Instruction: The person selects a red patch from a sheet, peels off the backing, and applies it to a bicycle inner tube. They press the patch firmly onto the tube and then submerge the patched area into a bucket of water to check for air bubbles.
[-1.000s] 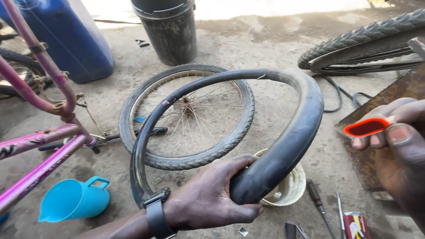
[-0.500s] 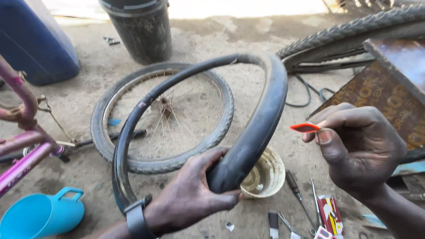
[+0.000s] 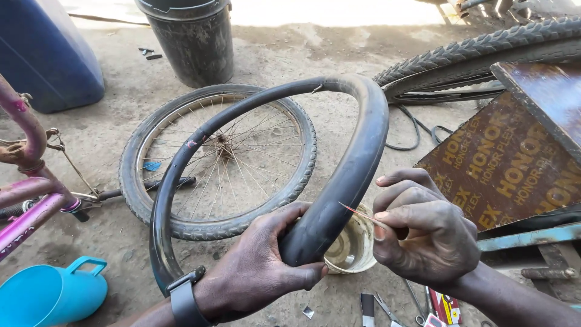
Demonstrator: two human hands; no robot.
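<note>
1. Inner tube, black and inflated, stands as a hoop above the spoked wheel that lies flat on the dirt, its lower curve held up nearest the camera.
2. Left hand, with a dark watch on the wrist, wraps fingers and thumb tight around the tube's lower right curve.
3. Right hand sits just right of the tube; its fingers are curled together, pinching a thin orange-red strip whose tip touches the tube's side.
4. A pale bowl rests on the ground directly behind the gripped part of the tube.
5. Left of the wheel lie a pink bicycle frame and a turquoise jug; beyond the wheel stands a black bucket.
6. Right of the tube: a brown printed board and another knobby tyre.
</note>
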